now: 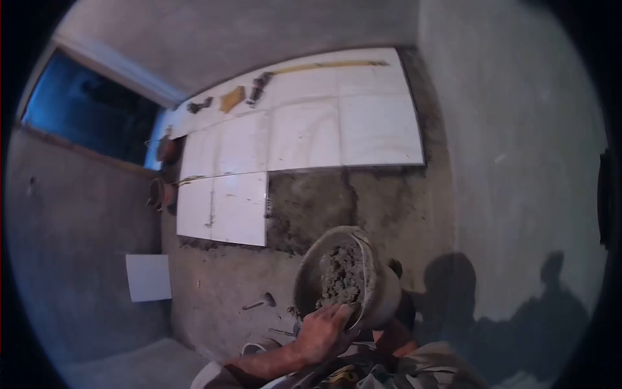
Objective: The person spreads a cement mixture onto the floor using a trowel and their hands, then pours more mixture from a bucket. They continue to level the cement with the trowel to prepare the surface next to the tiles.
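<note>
A bucket (385,288) of grey, lumpy mortar (343,275) is tilted in front of my body, its mouth facing left. My left hand (326,332) is closed on the near rim of the bucket, fingers curled over the edge. Of my right arm, only the part by the wrist (395,338) shows under the bucket; the bucket hides the fingers. White floor tiles (304,133) lie beyond, next to bare floor with rough mortar (311,201).
A hammer (262,301) lies on the floor at left, and a loose white tile (149,277) leans at the left wall. Buckets (162,193) stand by the doorway (91,107). On the tiles are a yellow sponge-like block (232,99), a dark tool (259,89) and a long yellow strip (324,65).
</note>
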